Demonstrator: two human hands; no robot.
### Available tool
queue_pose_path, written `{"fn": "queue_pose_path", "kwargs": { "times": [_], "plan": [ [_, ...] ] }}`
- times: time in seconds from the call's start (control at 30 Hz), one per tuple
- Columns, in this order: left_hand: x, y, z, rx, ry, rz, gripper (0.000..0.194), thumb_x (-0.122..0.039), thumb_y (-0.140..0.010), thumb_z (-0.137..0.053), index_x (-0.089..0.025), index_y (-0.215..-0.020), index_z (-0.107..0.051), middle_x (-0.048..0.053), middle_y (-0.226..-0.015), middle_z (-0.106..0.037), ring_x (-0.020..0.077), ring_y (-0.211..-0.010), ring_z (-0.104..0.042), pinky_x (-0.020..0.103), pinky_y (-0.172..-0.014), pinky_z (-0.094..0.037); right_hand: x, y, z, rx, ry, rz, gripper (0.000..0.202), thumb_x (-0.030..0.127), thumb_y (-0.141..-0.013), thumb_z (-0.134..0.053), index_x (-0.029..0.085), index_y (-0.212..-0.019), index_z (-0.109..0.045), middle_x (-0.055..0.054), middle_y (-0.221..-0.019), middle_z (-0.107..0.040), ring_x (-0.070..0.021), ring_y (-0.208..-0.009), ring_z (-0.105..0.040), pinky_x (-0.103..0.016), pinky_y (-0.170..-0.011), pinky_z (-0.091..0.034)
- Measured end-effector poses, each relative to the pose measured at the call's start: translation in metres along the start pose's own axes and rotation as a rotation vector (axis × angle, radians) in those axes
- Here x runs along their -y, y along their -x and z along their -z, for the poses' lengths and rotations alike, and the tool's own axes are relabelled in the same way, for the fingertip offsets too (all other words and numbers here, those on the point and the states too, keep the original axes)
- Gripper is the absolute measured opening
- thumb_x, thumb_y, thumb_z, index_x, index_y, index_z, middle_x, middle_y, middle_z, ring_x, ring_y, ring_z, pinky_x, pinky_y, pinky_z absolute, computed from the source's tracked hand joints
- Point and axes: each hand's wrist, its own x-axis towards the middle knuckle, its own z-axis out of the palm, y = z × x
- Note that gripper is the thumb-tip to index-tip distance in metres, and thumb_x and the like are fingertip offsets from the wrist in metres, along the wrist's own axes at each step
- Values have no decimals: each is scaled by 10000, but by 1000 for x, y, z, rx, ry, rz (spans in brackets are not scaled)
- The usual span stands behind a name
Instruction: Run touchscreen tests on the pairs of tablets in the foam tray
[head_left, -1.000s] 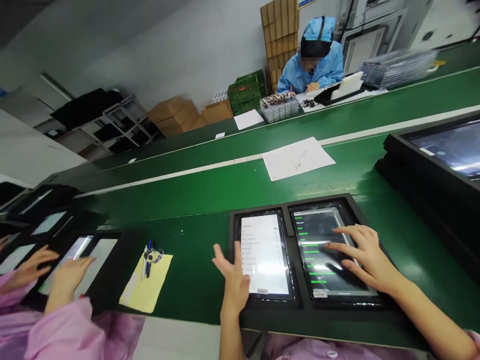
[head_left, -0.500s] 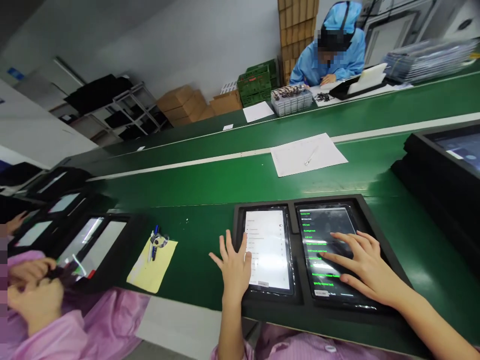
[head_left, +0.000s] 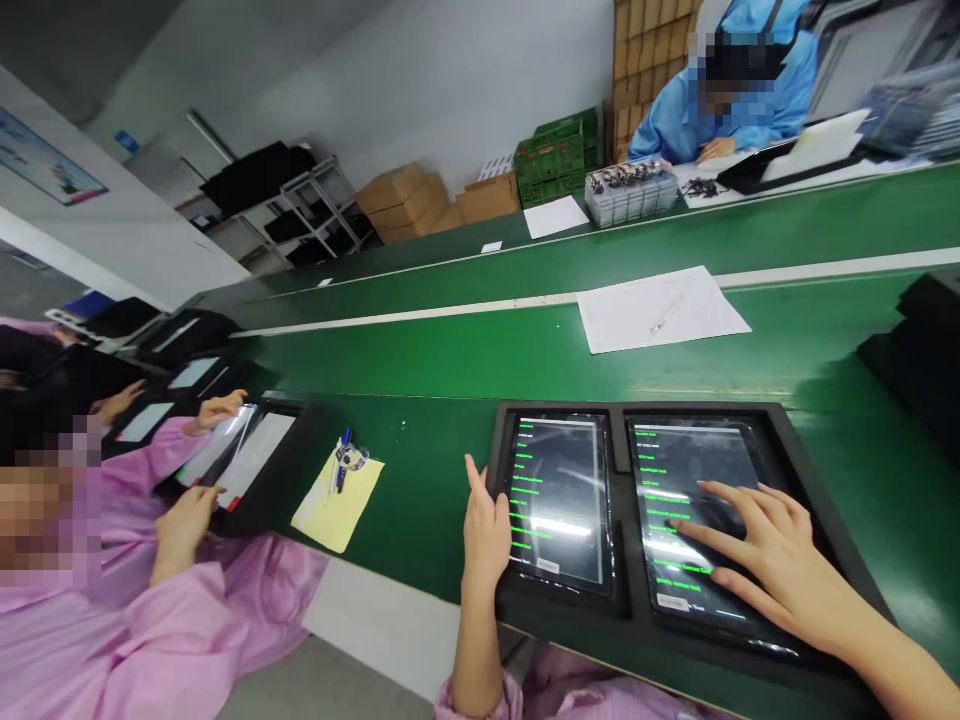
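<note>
Two tablets lie side by side in a black foam tray (head_left: 619, 445) on the green bench. The left tablet (head_left: 559, 500) shows a dark screen with green text lines. My left hand (head_left: 484, 525) rests at its left edge, fingers together, thumb at the screen's border. The right tablet (head_left: 694, 520) shows the same dark list. My right hand (head_left: 772, 555) lies over it, fingers spread, index fingertip touching the screen. Neither hand holds anything.
A person in pink (head_left: 127, 600) at my left handles tablets in another tray (head_left: 247, 465). A yellow sheet with pens (head_left: 339, 490) lies between us. White paper with a pen (head_left: 660, 312) lies across the belt. A person in blue (head_left: 731, 85) sits opposite. Black trays (head_left: 919, 345) stack at right.
The left tablet's screen went from a white settings page to a dark list with green text. My left hand closed its fingers and settled at the tablet's edge. The view swung left.
</note>
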Motion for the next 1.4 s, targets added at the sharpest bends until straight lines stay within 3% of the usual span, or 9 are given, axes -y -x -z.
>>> {"fn": "queue_pose_path", "kwargs": {
  "times": [0.1, 0.37, 0.6, 0.77, 0.83, 0.9, 1.0, 1.27, 1.4],
  "plan": [
    [-1, 2, 1, 15, -53, -40, 772, -227, -981, -407, -166, -1668, -59, 182, -1576, -499, 271, -1463, -495, 451, -1177, -437, -1, 2, -3, -5, 8, 6, 414, 484, -1086, -384, 368, -1244, -749, -143, -1368, -527, -369, -1136, -539, -601, -1003, -343],
    [1, 2, 0, 8, -174, -130, 754, -342, -1009, -440, -131, -1649, -102, 232, -1606, -436, 320, -1486, -461, 501, -1183, -426, -4, 2, 1, -63, -15, -45, 416, 441, -1096, -376, 349, -1188, -771, -117, -1304, -568, -354, -1106, -543, -534, -960, -373],
    [5, 1, -2, -2, -84, -103, 680, -350, -1044, -358, -173, -1650, -102, 204, -1575, -483, 289, -1486, -464, 504, -1181, -431, -17, 16, -1, -63, -63, -152, 385, 419, -1070, -411, 361, -1319, -699, -105, -1356, -548, -370, -1135, -541, -561, -984, -365],
    [6, 2, -3, -138, -73, -283, 582, -412, -1069, -335, -171, -1597, -299, 183, -1651, -375, 276, -1552, -344, 511, -1234, -362, -31, 27, -12, -51, 15, -265, 389, 441, -1048, -434, 355, -1330, -687, -107, -1353, -546, -382, -1114, -548, -525, -897, -410],
    [7, 3, 0, -146, -87, -402, 530, -424, -1080, -316, -184, -1542, -412, 162, -1570, -498, 262, -1518, -392, 504, -1238, -349, -26, 21, -10, -39, 29, -300, 400, 448, -1063, -399, 336, -1276, -718, -122, -1339, -542, -386, -1125, -544, -528, -889, -412],
    [7, 4, 2, -69, -120, -506, 505, -433, -1089, -282, -207, -1485, -500, 131, -1399, -657, 249, -1409, -517, 508, -1235, -343, -17, 12, -4, -19, 27, -290, 426, 450, -1080, -362, 330, -1233, -741, -135, -1338, -532, -390, -1142, -536, -548, -907, -408],
    [6, 4, 3, 42, -179, -591, 556, -500, -1089, -237, -223, -1456, -549, 105, -1282, -729, 254, -1319, -584, 535, -1249, -297, -6, 1, 3, 0, 30, -225, 451, 478, -1090, -346, 343, -1216, -758, -149, -1344, -512, -392, -1144, -521, -586, -932, -403],
    [3, 6, 3, 30, -199, -552, 736, -642, -1051, -132, -210, -1506, -517, 117, -1293, -732, 273, -1305, -575, 569, -1269, -213, -9, 6, -2, 27, 25, -176, 423, 510, -1071, -386, 377, -1282, -728, -149, -1383, -499, -398, -1189, -506, -659, -1018, -367],
    [1, 5, 3, 34, -169, -523, 784, -687, -1032, -117, -205, -1494, -529, 125, -1302, -728, 281, -1315, -570, 580, -1266, -213, -11, 7, -2, -24, 27, -229, 419, 492, -1062, -412, 325, -1353, -663, -151, -1368, -519, -400, -1203, -520, -646, -1052, -344]
  ]
}}
